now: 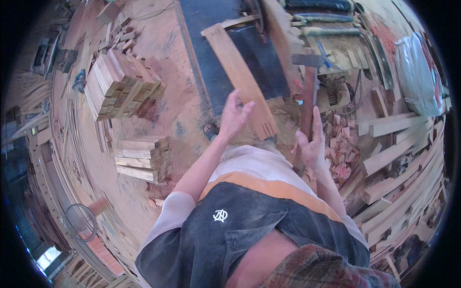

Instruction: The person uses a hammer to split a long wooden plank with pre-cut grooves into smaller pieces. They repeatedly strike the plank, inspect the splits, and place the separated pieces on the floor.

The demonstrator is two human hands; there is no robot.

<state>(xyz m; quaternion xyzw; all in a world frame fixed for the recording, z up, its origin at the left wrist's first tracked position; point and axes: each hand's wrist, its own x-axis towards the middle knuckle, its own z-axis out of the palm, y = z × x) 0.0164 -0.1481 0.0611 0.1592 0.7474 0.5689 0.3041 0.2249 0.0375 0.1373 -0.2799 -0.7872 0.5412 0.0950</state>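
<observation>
two hands work over a dark desk (211, 29) in a sawdust-covered woodshop. the left hand (234, 115) has its fingers (242, 109) closed on the near part of a long reddish wooden board (240, 77), which slants from the upper left down toward the person's chest; the thumb lies against the board's left edge and the fingertips press on its face. the board's near end, just below the hand, shows cut slots like finger joints, and its far end reaches over the dark desk, lifted off it as far as can be told. the right hand (311, 144) is wrapped around the lower part of a hammer handle (308, 101), fingers closed on it, holding the hammer upright with its dark metal head (307, 60) at the top, just right of the board and not touching it.

on the sawdust floor (163, 43) to the left stand two neat stacks of short cut boards, a larger stack (120, 84) farther off and a smaller stack (141, 158) nearer. to the right of the hammer hand lies a heap of small reddish offcuts (343, 144), and beyond it long pale planks (398, 149) lean in a loose pile. a wire ring (80, 222) lies at the lower left.
</observation>
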